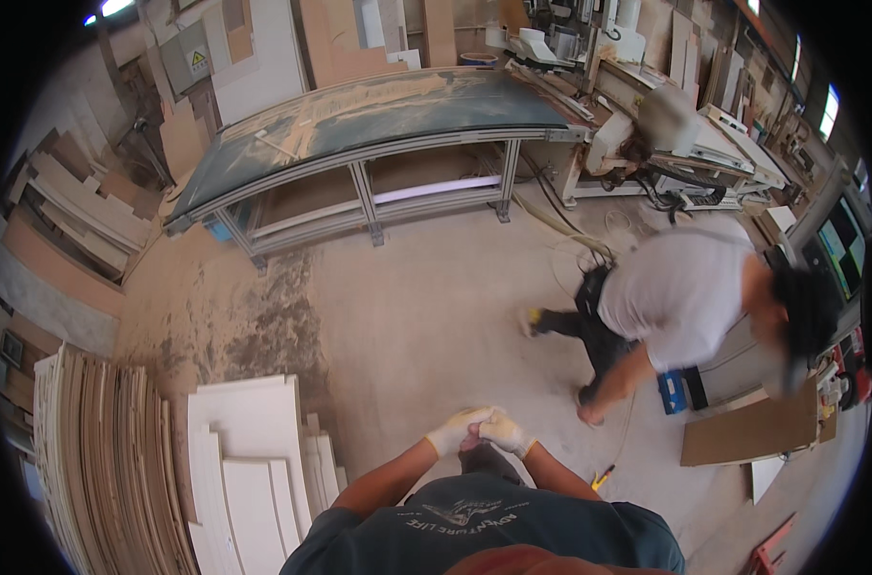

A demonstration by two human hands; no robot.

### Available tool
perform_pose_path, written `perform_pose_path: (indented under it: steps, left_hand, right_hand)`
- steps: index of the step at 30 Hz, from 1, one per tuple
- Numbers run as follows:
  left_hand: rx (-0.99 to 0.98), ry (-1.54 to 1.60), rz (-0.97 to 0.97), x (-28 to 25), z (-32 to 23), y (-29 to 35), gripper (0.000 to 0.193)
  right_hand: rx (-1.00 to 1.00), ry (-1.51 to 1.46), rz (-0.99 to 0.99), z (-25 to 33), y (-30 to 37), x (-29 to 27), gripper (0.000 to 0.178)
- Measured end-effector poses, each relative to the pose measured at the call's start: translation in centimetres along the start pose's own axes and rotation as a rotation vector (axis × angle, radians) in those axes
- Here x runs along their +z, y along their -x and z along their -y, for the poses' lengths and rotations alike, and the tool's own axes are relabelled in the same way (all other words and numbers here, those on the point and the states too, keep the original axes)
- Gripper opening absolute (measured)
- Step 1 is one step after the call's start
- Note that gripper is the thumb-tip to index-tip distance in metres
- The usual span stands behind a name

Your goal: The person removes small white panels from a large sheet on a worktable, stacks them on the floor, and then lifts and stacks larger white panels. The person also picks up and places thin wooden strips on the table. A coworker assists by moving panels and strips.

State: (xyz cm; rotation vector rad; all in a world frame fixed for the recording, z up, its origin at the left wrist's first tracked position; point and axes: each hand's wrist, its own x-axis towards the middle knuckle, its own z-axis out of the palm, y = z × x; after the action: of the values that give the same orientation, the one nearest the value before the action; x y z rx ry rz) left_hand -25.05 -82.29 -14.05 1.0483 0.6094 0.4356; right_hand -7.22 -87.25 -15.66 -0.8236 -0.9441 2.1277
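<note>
My left hand (pixel 457 430) and my right hand (pixel 507 432) meet in front of my body, both in pale, yellowish work gloves. Their fingers are closed and pressed against each other. A small pinkish patch shows between them; whether it is bare skin or a held thing cannot be made out. Beneath the hands is the concrete floor (pixel 407 316). Nearest on the left stands a stack of white panels (pixel 249 422), apart from my hands.
A co-worker (pixel 675 287) in a white shirt bends over at the right, near a screen (pixel 843 244) and a brown board (pixel 752 431). A long dusty conveyor table (pixel 378 110) spans the back, beside a machine (pixel 685 144). Upright boards (pixel 110 460) are stacked at the left.
</note>
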Motion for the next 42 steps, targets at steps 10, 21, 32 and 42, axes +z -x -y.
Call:
perform_pose_path:
  steps: [10, 21, 32, 42]
  left_hand:
    - [-0.074, -0.025, -0.599, -24.6, -18.0, -1.5, 0.046]
    - [-0.07, 0.29, -1.218, -53.9, -18.5, 0.9, 0.065]
    - [-0.039, -0.076, -1.369, -83.1, -35.5, 0.2, 0.039]
    - [-0.015, -0.152, -1.218, -123.0, -56.3, -21.1, 0.044]
  right_hand:
    - [0.397, 1.159, -0.462, 19.6, -26.4, -18.2, 0.049]
    - [0.169, 1.093, 0.104, 33.6, -72.1, -8.7, 0.036]
    - [-0.145, 1.357, -0.123, 49.0, -109.2, -6.6, 0.03]
    - [0.009, 1.448, -0.583, 58.5, -152.6, -7.8, 0.05]
